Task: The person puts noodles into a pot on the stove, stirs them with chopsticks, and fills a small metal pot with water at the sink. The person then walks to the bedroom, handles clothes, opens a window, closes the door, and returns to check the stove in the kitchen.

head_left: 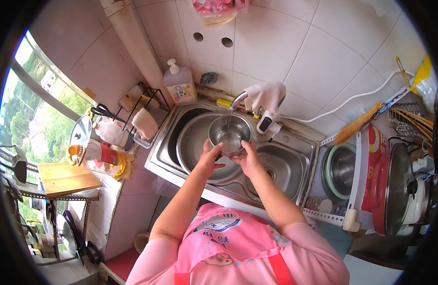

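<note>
In the head view, the left hand (210, 160) and right hand (248, 157) have their grip clamped on a metal bowl (216, 130) under the tap (238, 100), above the sink (291, 170). Writing on the pink apron (223, 228) and pump bottle (181, 88) is too small to read.

The bowl (216, 132) and wide basin (187, 147) are silver-grey; the apron (233, 243) is bright pink with blue-and-white print (its straps (280, 269) are plain red), the sleeves (153, 259) paler pink, the tiles (276, 42) off-white with darker grid lines, the bottle cap (75, 149) orange
</note>
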`<act>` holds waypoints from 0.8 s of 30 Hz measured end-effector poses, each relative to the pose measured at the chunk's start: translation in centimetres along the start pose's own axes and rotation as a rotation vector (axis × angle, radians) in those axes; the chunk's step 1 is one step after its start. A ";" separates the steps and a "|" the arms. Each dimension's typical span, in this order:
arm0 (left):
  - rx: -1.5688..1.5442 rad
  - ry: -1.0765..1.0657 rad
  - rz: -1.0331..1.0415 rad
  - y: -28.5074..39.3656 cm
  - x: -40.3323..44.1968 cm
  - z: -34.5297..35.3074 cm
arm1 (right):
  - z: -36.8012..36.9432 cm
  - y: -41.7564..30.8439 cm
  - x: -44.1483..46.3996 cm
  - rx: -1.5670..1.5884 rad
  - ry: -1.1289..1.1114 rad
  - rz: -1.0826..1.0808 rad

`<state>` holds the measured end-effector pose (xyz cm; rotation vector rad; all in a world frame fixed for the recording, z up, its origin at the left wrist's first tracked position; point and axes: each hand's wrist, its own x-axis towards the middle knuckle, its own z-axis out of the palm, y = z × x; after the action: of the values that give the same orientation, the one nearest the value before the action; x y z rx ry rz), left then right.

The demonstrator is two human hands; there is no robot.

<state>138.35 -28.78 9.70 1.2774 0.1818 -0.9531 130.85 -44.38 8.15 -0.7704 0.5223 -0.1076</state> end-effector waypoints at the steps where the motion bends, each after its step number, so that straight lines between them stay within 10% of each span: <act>1: -0.025 -0.023 -0.002 0.0 0.0 0.1 | -0.1 -0.2 -0.1 -0.023 -0.017 -0.016; 24: -0.185 0.020 0.060 0.2 0.0 0.9 | -5.0 -0.8 -5.9 -0.149 0.063 0.031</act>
<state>138.14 -29.54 10.09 1.1163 0.2401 -0.8526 123.33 -46.50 8.12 -0.9058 0.6070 -0.0652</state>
